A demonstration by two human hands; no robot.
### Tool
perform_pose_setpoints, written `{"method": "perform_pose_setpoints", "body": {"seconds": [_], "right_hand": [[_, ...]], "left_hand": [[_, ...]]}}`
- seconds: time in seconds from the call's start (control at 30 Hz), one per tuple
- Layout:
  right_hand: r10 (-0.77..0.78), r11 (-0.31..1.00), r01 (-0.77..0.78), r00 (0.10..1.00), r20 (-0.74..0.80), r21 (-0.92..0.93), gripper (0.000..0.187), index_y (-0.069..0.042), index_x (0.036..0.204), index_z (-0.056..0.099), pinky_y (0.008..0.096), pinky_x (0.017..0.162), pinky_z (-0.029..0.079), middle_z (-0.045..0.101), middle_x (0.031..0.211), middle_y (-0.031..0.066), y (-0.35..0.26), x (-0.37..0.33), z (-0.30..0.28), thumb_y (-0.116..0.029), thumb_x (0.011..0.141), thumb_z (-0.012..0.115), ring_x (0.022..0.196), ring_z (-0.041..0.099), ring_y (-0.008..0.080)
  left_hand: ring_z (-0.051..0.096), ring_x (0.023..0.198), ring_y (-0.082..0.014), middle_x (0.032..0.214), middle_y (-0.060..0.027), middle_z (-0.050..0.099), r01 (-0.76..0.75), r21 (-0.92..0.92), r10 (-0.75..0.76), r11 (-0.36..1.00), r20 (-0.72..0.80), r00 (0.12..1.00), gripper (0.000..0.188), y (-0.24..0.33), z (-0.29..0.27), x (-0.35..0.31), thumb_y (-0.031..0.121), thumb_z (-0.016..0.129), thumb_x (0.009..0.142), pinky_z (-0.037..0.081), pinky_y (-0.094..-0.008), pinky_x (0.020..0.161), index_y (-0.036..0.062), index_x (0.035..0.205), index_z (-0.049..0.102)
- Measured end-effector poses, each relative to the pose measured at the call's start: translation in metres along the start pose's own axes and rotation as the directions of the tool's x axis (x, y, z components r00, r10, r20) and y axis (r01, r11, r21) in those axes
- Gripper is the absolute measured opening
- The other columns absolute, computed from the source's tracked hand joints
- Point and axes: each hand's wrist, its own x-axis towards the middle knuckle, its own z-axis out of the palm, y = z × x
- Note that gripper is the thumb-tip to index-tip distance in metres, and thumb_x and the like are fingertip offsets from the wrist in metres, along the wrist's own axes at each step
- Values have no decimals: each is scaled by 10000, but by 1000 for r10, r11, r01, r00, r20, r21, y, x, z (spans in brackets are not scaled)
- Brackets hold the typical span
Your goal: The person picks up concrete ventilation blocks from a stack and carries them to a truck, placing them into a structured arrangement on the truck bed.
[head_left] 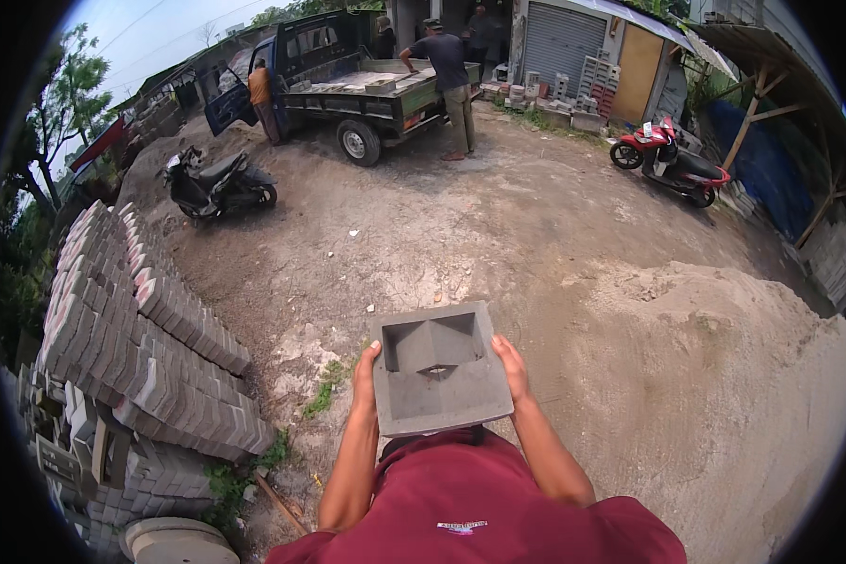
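Note:
A square grey concrete ventilation block [430, 402] is held up in front of my body, just above the waist of my maroon shirt. It has a raised rim, a sunken face with a peaked wedge shape, and a small opening near its middle. My left hand [366, 378] grips the left side, thumb at the edge. On the opposite side my right hand [511, 365] presses against the block. Most of the fingers of both hands are hidden behind or along its sides.
Tall stacks of grey paving blocks [146, 343] rise close on my left, with weeds [326, 388] beside them. A sand heap [705, 301] lies to the right. Ahead stand a flatbed truck [348, 99], people near it, a black scooter [218, 183] and a red scooter [667, 162].

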Motion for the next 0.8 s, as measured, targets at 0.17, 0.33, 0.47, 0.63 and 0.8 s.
{"method": "perform_pose_setpoints", "body": {"seconds": [0.17,0.33,0.47,0.63,0.8], "right_hand": [[4,1000,-5,1000,28,26,595,36,1383,423,282,957,413,558,1263,104,-32,112,-7,-348,950,559,1134,533,168],[7,1000,-5,999,-51,28,562,25,1371,438,277,943,422,573,1233,92,-45,242,-27,-336,956,550,1106,546,156],[-63,996,62,998,10,61,544,10,1355,454,279,908,449,587,1199,90,-64,355,-41,-350,957,542,1061,569,150],[-104,993,109,992,-75,56,404,-42,1223,544,283,820,488,611,1074,59,-95,482,-51,-350,969,482,941,599,139],[-60,992,70,994,-93,109,451,-21,1272,515,277,845,479,604,1119,72,-124,596,-77,-349,963,514,986,590,149]], "left_hand": [[631,824,-210,999,-116,643,16,24,-14,1000,-56,998,519,22,41,106,450,591,848,513,-335,713,22,1142,600],[629,830,-207,975,-114,646,44,55,-41,998,-45,998,511,35,84,234,458,595,842,511,-332,718,30,1121,611],[627,826,-204,964,-112,644,44,47,-45,998,20,999,497,43,114,357,459,596,843,509,-330,720,34,1101,617],[626,833,-205,969,-109,643,56,184,-59,981,14,998,489,72,178,481,447,584,856,505,-330,731,32,1114,611],[624,859,-201,992,-112,643,59,187,-71,981,61,996,471,86,231,598,420,569,874,509,-336,761,28,1133,605]]}}
